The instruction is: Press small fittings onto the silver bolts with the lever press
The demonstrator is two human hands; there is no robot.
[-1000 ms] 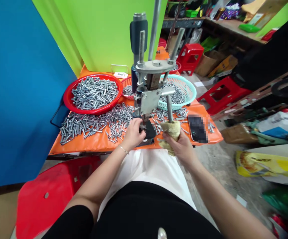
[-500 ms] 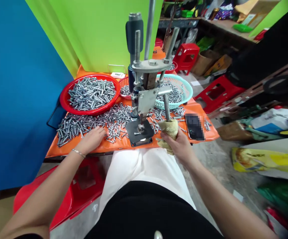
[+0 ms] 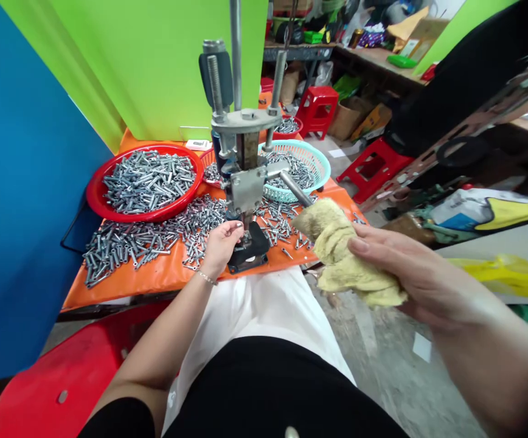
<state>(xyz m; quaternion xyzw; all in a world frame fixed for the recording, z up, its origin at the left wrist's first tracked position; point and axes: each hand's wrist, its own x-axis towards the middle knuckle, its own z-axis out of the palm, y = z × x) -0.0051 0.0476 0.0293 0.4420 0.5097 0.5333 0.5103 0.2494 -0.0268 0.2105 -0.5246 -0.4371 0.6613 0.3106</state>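
Observation:
A metal hand press (image 3: 248, 182) stands at the front edge of the orange-covered table (image 3: 154, 277). My left hand (image 3: 222, 244) is beside the press base, its fingers pinched close to the ram tip; what they hold, if anything, is too small to name. My right hand (image 3: 394, 258) is closed around the yellow cloth (image 3: 337, 246) wrapped on the end of the press lever (image 3: 295, 187), which slants outward to the right. Loose metal bolt-like parts (image 3: 131, 246) lie piled left of the press, with more of them to its right.
A red basin (image 3: 91, 193) full of metal parts stands at the left rear. Behind the press are a light-blue basket (image 3: 324, 167) and a smaller red basket (image 3: 208, 159), both holding parts. Red stools (image 3: 378, 164) stand on the floor beyond the right side.
My left hand has moved right, from the loose parts to the press base. My right hand has swung the cloth-wrapped lever up and outward to the right. The camera view has shifted.

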